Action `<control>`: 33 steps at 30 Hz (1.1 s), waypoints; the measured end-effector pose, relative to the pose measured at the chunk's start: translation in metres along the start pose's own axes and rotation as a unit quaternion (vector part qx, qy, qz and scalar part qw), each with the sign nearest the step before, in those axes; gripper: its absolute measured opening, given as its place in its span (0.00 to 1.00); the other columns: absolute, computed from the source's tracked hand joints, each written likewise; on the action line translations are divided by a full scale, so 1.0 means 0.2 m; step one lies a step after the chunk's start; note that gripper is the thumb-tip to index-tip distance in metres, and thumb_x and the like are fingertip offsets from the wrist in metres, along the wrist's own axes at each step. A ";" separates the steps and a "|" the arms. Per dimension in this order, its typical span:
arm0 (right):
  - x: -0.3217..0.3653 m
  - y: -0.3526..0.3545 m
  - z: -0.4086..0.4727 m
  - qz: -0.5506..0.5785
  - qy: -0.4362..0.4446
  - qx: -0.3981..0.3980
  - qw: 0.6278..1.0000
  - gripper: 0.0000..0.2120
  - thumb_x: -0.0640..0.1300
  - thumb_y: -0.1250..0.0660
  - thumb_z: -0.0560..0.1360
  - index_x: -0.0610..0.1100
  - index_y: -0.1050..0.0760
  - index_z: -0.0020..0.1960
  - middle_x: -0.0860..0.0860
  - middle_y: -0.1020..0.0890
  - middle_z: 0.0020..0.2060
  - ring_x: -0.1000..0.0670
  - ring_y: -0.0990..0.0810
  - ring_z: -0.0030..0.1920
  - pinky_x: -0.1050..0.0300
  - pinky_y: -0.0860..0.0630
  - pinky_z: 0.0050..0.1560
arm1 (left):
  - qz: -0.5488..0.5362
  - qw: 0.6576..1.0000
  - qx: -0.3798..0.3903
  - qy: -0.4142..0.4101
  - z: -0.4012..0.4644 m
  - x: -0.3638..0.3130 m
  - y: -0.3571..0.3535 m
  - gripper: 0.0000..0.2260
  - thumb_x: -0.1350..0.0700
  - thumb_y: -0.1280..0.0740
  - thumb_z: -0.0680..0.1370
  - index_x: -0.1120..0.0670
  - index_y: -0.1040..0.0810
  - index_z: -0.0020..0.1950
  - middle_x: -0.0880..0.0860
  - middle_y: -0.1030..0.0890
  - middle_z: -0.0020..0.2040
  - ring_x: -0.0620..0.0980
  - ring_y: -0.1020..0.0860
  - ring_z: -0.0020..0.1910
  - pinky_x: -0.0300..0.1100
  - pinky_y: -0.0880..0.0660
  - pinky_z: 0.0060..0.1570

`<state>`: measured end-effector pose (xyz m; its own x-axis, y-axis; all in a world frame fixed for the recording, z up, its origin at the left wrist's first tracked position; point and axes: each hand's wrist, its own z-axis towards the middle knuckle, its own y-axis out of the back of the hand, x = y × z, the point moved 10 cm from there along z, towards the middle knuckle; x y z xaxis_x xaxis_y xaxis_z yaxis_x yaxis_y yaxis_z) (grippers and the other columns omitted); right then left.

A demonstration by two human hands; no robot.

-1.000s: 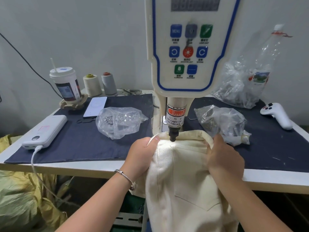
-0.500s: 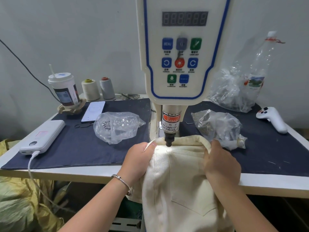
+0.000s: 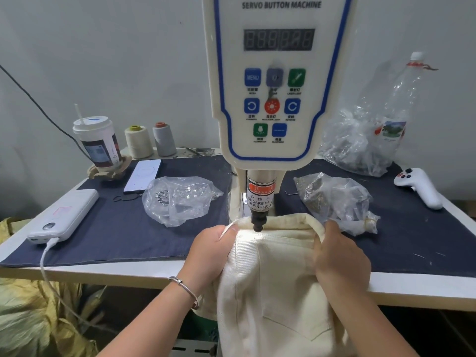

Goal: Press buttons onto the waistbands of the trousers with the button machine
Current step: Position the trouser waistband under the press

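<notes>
Grip: our left hand (image 3: 208,251) pinches the waistband (image 3: 280,225) with thumb on top; our right hand (image 3: 340,256) curls its fingers round the folded edge on the other side.
Trousers: the cream trousers (image 3: 273,292) hang off the table (image 3: 180,271) front, waistband stretched between our hands.
Machine: the button machine (image 3: 278,99) stands upright; its black punch tip (image 3: 258,225) sits on the lit waistband, between our hands.
Table: we see two clear bags, a bag of silver buttons (image 3: 177,199) on the left and a bag of dark parts (image 3: 332,199) on the right.

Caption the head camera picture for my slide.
Both hands, left and right, hold the trousers' waistband under the button machine's punch.
</notes>
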<state>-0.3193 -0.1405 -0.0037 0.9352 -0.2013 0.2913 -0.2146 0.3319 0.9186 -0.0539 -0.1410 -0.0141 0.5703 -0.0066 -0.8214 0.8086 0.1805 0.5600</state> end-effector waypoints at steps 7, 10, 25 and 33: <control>0.00 -0.01 0.00 -0.013 -0.011 0.010 1.000 0.08 0.49 0.46 0.81 0.47 0.35 0.57 0.48 0.19 0.45 0.44 0.24 0.40 0.55 0.36 0.36 | -0.002 1.000 -0.008 0.000 0.01 0.01 0.01 0.23 0.50 0.38 0.81 0.52 0.43 0.30 0.45 0.40 0.22 0.45 0.41 0.27 0.40 0.43 0.28; 0.00 -0.01 0.00 0.000 -0.010 0.008 1.000 0.05 0.47 0.46 0.80 0.47 0.36 0.54 0.47 0.19 0.45 0.42 0.22 0.43 0.55 0.36 0.37 | -0.005 1.000 -0.010 -0.004 0.00 0.00 0.01 0.23 0.50 0.38 0.81 0.52 0.43 0.30 0.46 0.40 0.22 0.44 0.40 0.27 0.39 0.41 0.28; 0.07 0.26 0.01 0.486 -0.066 0.066 0.869 0.12 0.44 0.37 0.69 0.34 0.27 0.36 0.46 0.24 0.29 0.48 0.29 0.33 0.55 0.34 0.34 | -0.049 0.994 -0.099 -0.015 -0.05 -0.08 0.17 0.22 0.50 0.39 0.81 0.52 0.42 0.30 0.44 0.38 0.23 0.43 0.39 0.26 0.37 0.41 0.28; 0.11 0.02 -0.40 0.570 -0.236 0.482 0.622 0.15 0.38 0.29 0.66 0.33 0.18 0.51 0.37 0.16 0.47 0.41 0.15 0.41 0.50 0.19 0.46 | 0.030 0.993 0.026 0.108 -0.16 0.11 0.21 0.17 0.44 0.38 0.79 0.56 0.23 0.40 0.54 0.22 0.40 0.52 0.25 0.41 0.47 0.25 0.47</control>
<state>-0.2768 -0.0702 -0.0159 -0.1169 -0.6656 0.7371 -0.9448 -0.1542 -0.2890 -0.0131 -0.1023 -0.0117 0.5778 0.2154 -0.7872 0.7836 0.1231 0.6089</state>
